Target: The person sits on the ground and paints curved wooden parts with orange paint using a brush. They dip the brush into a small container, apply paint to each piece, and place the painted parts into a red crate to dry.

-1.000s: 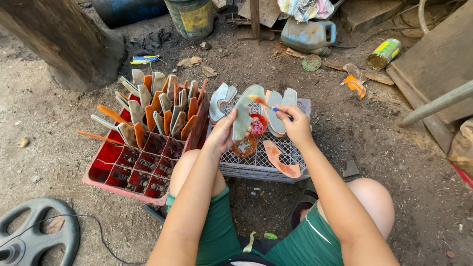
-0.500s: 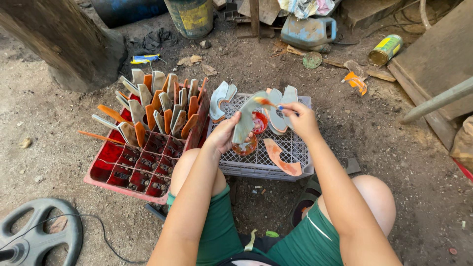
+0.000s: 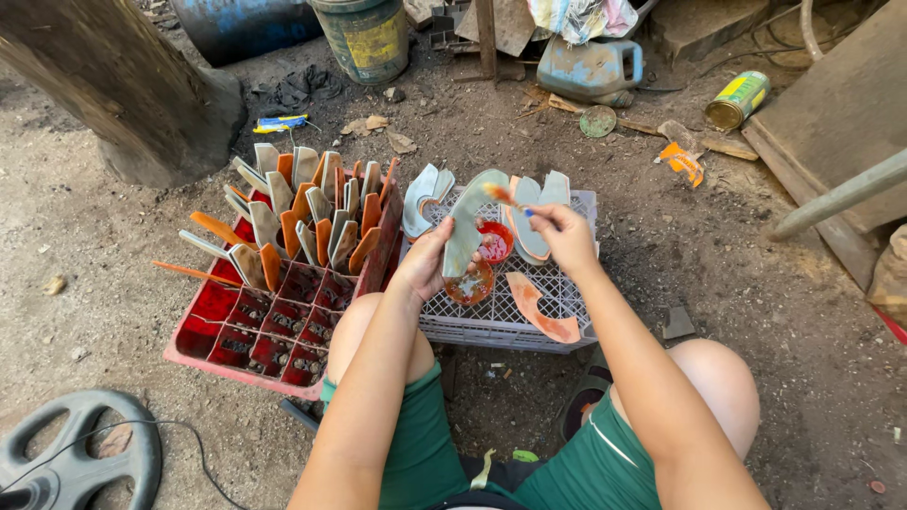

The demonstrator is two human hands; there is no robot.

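My left hand (image 3: 427, 260) holds a grey-green curved sole piece (image 3: 467, 227) upright over a grey plastic crate (image 3: 510, 316). My right hand (image 3: 562, 236) grips a small brush (image 3: 503, 197) whose orange-tipped bristles touch the top of that piece. Under the hands stand a small red bowl (image 3: 493, 245) and a round dish of orange glue (image 3: 470, 285). An orange-coated sole piece (image 3: 540, 310) lies on the crate, and pale pieces (image 3: 427, 194) lean at its far edge.
A red divided crate (image 3: 274, 321) at left holds several upright grey and orange pieces. A tree trunk (image 3: 123, 85), a bucket (image 3: 364, 38), a blue jug (image 3: 590, 68), a can (image 3: 737, 99) and a wooden bench (image 3: 841, 113) ring the dirt ground. A black wheel (image 3: 71, 463) lies near left.
My right hand has drawn the brush up along the sole piece to its top end. The left hand has kept the piece in nearly the same place.
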